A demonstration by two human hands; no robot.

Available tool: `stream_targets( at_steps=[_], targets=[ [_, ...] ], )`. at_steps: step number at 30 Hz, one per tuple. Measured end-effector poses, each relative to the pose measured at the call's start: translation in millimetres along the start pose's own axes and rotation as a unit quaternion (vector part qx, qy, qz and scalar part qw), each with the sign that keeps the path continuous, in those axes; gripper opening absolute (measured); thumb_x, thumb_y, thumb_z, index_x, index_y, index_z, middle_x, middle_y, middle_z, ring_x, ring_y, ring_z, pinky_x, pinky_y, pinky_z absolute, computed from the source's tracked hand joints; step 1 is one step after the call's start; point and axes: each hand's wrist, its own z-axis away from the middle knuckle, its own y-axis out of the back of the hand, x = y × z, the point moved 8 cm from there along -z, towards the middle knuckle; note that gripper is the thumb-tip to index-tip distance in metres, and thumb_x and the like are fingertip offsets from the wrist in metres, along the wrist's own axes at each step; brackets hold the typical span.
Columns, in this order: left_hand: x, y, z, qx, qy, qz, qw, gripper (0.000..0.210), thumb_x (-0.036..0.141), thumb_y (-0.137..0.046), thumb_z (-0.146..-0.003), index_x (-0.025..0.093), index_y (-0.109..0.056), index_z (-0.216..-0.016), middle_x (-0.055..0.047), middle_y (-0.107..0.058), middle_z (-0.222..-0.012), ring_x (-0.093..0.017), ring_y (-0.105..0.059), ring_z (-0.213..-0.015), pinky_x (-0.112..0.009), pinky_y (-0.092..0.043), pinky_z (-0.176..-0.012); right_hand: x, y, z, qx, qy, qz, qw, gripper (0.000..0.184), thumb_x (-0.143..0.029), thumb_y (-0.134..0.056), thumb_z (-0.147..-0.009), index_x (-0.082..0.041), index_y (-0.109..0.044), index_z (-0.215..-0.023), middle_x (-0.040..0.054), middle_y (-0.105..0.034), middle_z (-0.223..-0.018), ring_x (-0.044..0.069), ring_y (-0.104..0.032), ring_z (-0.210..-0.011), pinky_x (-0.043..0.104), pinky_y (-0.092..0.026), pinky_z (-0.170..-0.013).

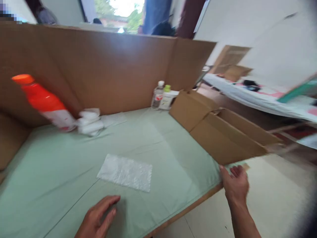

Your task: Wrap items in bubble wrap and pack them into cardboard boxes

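A pale green cloth (158, 132) covers the table. Over its near part, my left hand (99, 216) hovers open, thumb and fingers apart and holding nothing. Just beyond it lies a flat piece of bubble wrap (126, 172), clear and roughly rectangular. At the table's right corner, my right hand (236, 183) has curled fingers, with the thumb against the cloth's edge. Small creases run in the cloth toward that hand. Directly above it is the lower corner of a cardboard box (223, 140). What lies inside the curled fingers is partly hidden.
A tall cardboard panel (119, 69) stands along the back. Before it are a leaning orange-red bottle (47, 102), a white wrapped bundle (90, 122), a clear bottle (158, 96) and a white container (168, 99). Another cluttered table (247, 96) stands at right.
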Motion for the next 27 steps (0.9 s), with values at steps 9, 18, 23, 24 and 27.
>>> stream_targets(
  at_steps=[9,18,23,24,27],
  targets=[
    [-44.0,37.4,-36.7,0.031,0.090,-0.276,0.956,0.056,0.008,-0.052,-0.081,0.015,-0.055,-0.137,-0.020,-0.047,-0.147,-0.035,-0.045,-0.134,-0.054,-0.044,-0.106,-157.4,-157.8,208.6,-0.334,0.406,0.076,0.847,0.056,-0.050,-0.056,-0.086,-0.020,-0.057,-0.133,0.0151,-0.059,-0.137,0.033,-0.055,-0.126,0.049,-0.044,-0.100],
    [-55.7,78.3,-109.2,0.069,0.050,-0.287,0.954,0.019,0.009,-0.056,-0.081,0.019,-0.069,-0.090,-0.008,-0.065,-0.095,-0.023,-0.057,-0.095,-0.036,-0.048,-0.085,-275.8,-227.8,259.3,-0.294,0.640,0.042,0.709,0.029,-0.031,-0.045,-0.095,-0.024,-0.072,-0.088,0.0063,-0.074,-0.088,0.025,-0.068,-0.085,0.039,-0.046,-0.077],
    [-50.3,187.0,-80.2,0.247,0.077,-0.314,0.913,0.042,0.016,-0.056,-0.086,0.018,-0.057,-0.128,-0.014,-0.052,-0.134,-0.027,-0.046,-0.125,-0.044,-0.039,-0.108,-394.0,-282.8,272.0,-0.179,0.660,-0.007,0.730,0.040,-0.041,-0.040,-0.098,-0.018,-0.072,-0.101,0.0163,-0.069,-0.112,0.034,-0.065,-0.097,0.047,-0.048,-0.077],
    [-40.8,211.3,-59.0,0.304,0.059,-0.327,0.893,0.043,0.016,-0.057,-0.086,0.019,-0.056,-0.129,-0.014,-0.050,-0.136,-0.028,-0.043,-0.130,-0.045,-0.038,-0.110,-413.0,-288.4,284.5,-0.183,0.662,-0.034,0.726,0.040,-0.042,-0.041,-0.098,-0.018,-0.071,-0.106,0.0171,-0.067,-0.118,0.034,-0.064,-0.101,0.047,-0.049,-0.079],
    [-8.3,279.2,31.7,0.485,0.028,-0.405,0.774,0.044,0.015,-0.059,-0.086,0.021,-0.055,-0.129,-0.014,-0.049,-0.139,-0.031,-0.034,-0.141,-0.053,-0.033,-0.114,-453.6,-295.9,349.0,-0.280,0.686,-0.128,0.659,0.032,-0.038,-0.047,-0.097,-0.020,-0.068,-0.114,0.0139,-0.066,-0.121,0.030,-0.063,-0.107,0.046,-0.051,-0.088]
  ],
)
